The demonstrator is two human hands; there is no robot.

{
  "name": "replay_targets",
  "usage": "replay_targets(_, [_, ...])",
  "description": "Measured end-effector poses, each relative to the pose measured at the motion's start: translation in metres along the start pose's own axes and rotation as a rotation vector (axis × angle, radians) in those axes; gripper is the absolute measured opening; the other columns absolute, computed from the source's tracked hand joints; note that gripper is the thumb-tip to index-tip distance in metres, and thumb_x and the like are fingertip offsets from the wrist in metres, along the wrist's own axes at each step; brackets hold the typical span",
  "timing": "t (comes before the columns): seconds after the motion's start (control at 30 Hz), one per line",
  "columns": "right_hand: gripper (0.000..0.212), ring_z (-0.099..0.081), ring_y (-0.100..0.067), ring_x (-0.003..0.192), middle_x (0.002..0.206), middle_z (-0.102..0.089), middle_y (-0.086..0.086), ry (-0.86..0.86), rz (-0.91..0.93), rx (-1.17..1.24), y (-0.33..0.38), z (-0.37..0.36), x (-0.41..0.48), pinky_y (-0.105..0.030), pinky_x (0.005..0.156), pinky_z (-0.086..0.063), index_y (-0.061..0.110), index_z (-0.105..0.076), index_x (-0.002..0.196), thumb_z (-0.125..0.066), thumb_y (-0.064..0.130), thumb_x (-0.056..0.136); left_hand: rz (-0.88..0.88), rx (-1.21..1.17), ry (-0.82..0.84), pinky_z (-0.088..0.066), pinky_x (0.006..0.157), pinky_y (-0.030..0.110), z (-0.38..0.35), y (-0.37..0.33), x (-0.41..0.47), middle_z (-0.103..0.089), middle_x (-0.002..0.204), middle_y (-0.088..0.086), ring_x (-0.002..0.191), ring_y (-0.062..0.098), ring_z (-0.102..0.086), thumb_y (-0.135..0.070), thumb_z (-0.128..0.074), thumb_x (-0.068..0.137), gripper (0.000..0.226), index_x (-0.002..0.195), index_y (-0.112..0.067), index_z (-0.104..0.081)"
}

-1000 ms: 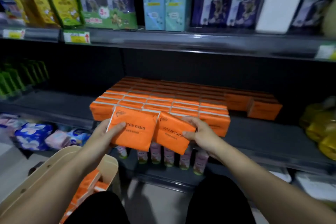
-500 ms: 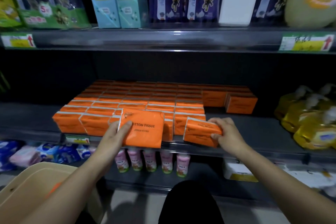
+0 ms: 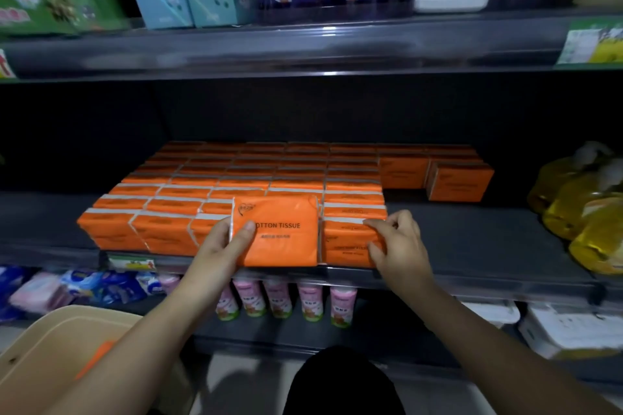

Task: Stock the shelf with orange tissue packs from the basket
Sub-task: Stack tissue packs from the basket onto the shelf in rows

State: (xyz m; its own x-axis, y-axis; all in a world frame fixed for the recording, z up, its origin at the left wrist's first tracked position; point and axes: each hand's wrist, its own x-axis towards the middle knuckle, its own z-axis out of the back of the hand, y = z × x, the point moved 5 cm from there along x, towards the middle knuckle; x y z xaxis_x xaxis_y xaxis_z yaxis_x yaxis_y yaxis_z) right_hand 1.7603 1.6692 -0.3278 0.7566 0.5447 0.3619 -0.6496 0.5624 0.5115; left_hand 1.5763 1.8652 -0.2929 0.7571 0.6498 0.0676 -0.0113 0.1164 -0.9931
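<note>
Head view: since 0.5 s ago the right hand [image 3: 399, 248] has set its pack [image 3: 345, 241] down on the shelf [image 3: 478, 239], at the right end of the front row [image 3: 158, 232], fingers pinching it; the left hand [image 3: 220, 248] grips a 2nd pack [image 3: 281, 236] upright before that row, likely next. Bare dark shelf lies rightward; the basket [image 3: 47, 347] sits lower left.

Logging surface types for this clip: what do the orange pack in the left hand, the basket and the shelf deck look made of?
Orange pack in the left hand: thin plastic film, glossy, going by its sheen and creases. Basket: likely moulded plastic, matte beige, smooth thick rim. Shelf deck: probably painted metal, dark grey, satin; dim light leaves it open.
</note>
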Motion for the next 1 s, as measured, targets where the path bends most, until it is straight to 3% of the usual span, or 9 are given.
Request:
replay_targets(0.13, [0.041,-0.042,-0.016,0.104,0.107,-0.048,0.001,-0.05,0.002,0.086,0.002,0.014,-0.002,-0.031,0.09,-0.04,0.019,-0.06,0.123,-0.061,0.037,0.087,-0.018,0.01,0.055,-0.045,0.09,0.029,-0.022,-0.004,0.003,-0.069,0.109,-0.004,0.104,0.01,-0.063,-0.045,-0.055,0.082,0.038,0.111,-0.022,-0.06])
replay_targets(0.23, [0.038,-0.047,-0.008,0.107,0.109,-0.052,0.007,-0.064,-0.022,0.328,0.01,0.039,-0.002,-0.016,0.087,-0.036,0.021,-0.058,0.124,-0.05,0.04,0.093,-0.051,0.043,0.102,-0.044,0.096,0.029,-0.042,-0.007,0.007,-0.068,0.111,-0.006,0.105,0.006,-0.062,-0.047,-0.057,0.082,0.039,0.113,-0.024,-0.058])
replay_targets(0.33, [0.049,-0.051,0.004,0.104,0.116,-0.054,0.012,0.076,-0.096,0.606,0.016,0.059,0.002,-0.004,0.08,-0.039,0.028,-0.047,0.133,-0.047,0.046,0.089,-0.066,0.094,0.152,-0.043,0.098,0.027,-0.068,-0.013,0.012,-0.066,0.11,-0.01,0.107,0.007,-0.06,-0.054,-0.059,0.08,0.045,0.116,-0.027,-0.057])
replay_targets(0.47, [0.049,-0.058,-0.004,0.1,0.111,-0.054,0.013,0.183,-0.169,0.788,0.012,0.075,0.006,-0.013,0.075,-0.052,0.033,-0.045,0.13,-0.065,0.027,0.086,-0.083,0.112,0.183,-0.047,0.089,0.025,-0.106,-0.027,0.02,-0.063,0.113,-0.006,0.105,0.009,-0.06,-0.046,-0.061,0.082,0.044,0.119,-0.023,-0.054])
replay_targets(0.57, [0.035,-0.06,-0.009,0.098,0.108,-0.057,0.009,0.129,-0.159,0.754,-0.001,0.09,0.01,-0.022,0.077,-0.055,0.037,-0.053,0.11,-0.069,0.02,0.083,-0.144,0.173,0.24,-0.048,0.081,0.02,-0.131,-0.04,0.029,-0.064,0.111,-0.004,0.103,0.011,-0.061,-0.032,-0.059,0.087,0.027,0.113,-0.027,-0.056])
replay_targets(0.67, [0.035,-0.058,-0.015,0.1,0.107,-0.057,0.005,-0.008,-0.165,0.702,-0.023,0.106,0.02,-0.033,0.084,-0.053,0.043,-0.053,0.099,-0.069,0.016,0.083,-0.267,0.376,0.231,-0.042,0.095,0.025,-0.143,-0.049,0.05,-0.058,0.12,-0.001,0.11,0.013,-0.056,-0.035,-0.06,0.09,0.037,0.124,-0.022,-0.055])
replay_targets(0.8, [0.032,-0.046,-0.011,0.102,0.113,-0.04,0.005,-0.225,-0.217,0.422,-0.061,0.126,0.033,-0.025,0.088,-0.039,0.036,-0.051,0.104,-0.065,0.013,0.085,-0.374,0.676,0.22,-0.031,0.099,0.02,-0.152,-0.052,0.077,-0.054,0.124,0.004,0.12,0.019,-0.048,-0.021,-0.059,0.091,0.039,0.129,-0.014,-0.054])
replay_targets(0.9, [0.029,-0.039,-0.009,0.102,0.113,-0.029,0.005,-0.203,-0.308,0.308,-0.09,0.116,0.042,-0.021,0.089,-0.034,0.029,-0.055,0.107,-0.063,0.01,0.087,-0.4,0.824,0.244,-0.031,0.102,0.023,-0.159,-0.047,0.096,-0.053,0.128,0.004,0.124,0.021,-0.046,-0.021,-0.057,0.092,0.038,0.13,-0.016,-0.054])
replay_targets(1.0, [0.029,-0.037,-0.014,0.107,0.11,-0.025,0.004,-0.181,-0.342,0.207,-0.112,0.096,0.057,-0.026,0.095,-0.039,0.024,-0.057,0.111,-0.062,0.008,0.087,-0.372,0.914,0.247,-0.035,0.105,0.031,-0.164,-0.036,0.119,-0.055,0.129,0.005,0.123,0.023,-0.046,-0.029,-0.056,0.092,0.04,0.131,-0.021,-0.053])
